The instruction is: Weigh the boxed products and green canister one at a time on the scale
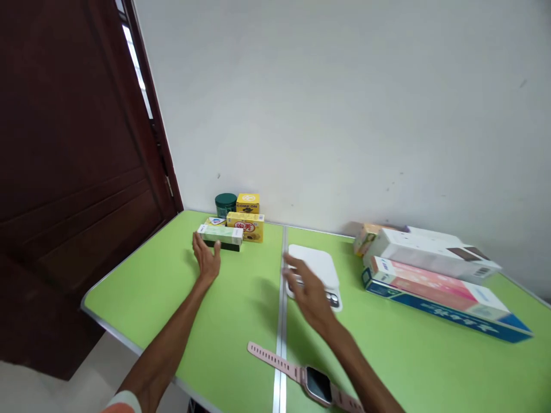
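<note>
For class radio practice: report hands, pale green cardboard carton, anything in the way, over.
Left hand open at pale green cardboard carton, contact unclear. Right hand open, raised near flat white scale. Carton atop long black box. Nothing seen blocking left hand.

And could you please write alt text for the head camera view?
At a green table, a person's left hand is at one end of a pale green-and-white carton; their raised right hand partly blocks a white digital scale. A pink-strapped smartwatch lies in the foreground, with long boxes at right.
</note>
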Motion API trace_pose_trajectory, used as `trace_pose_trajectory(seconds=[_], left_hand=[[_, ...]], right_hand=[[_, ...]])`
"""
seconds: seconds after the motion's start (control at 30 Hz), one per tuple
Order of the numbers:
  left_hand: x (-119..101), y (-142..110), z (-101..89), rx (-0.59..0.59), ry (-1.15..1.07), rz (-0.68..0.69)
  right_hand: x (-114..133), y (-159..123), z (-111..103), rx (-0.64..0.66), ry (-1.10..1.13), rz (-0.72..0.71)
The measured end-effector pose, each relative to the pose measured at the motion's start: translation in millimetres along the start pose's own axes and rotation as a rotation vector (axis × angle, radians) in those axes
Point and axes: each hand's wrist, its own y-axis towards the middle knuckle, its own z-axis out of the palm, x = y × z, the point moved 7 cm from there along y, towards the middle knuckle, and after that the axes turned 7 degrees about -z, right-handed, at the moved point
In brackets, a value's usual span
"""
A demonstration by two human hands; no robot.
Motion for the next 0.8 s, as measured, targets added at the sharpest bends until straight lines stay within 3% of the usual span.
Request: trace_pose_trajectory(seconds=[0.07, 0.17, 0.23, 0.33, 0.47, 0.6, 0.7, 0.8], left_hand=[[29, 23, -5.3, -0.007, 0.010, -0.143], [50, 41, -3.7, 0.032, -0.017, -0.215], [54, 47, 0.0, 0.059, -0.034, -0.210], [56, 54, 5.7, 0.090, -0.056, -0.202], [54, 58, 8.5, 0.097, -0.090, -0.183], [40, 53, 1.5, 0.054, -0.123, -0.150], [11, 38, -5.6, 0.036, -0.158, -0.015], [-27, 7, -1.4, 0.113, -0.226, 0.131]], right_hand=[[-1, 19, 67, 0.126, 0.111, 0.088], [-17, 47, 134, 0.119, 0.221, 0.262], [-30, 61, 159, 0.071, 0.249, 0.339], [-38, 73, 180, -0.003, 0.285, 0.340], [-33, 76, 188, -0.074, 0.274, 0.297], [-18, 74, 179, -0.087, 0.268, 0.305], [-5, 68, 152, -0.143, 0.280, 0.308], [2, 55, 102, -0.226, 0.272, 0.306]])
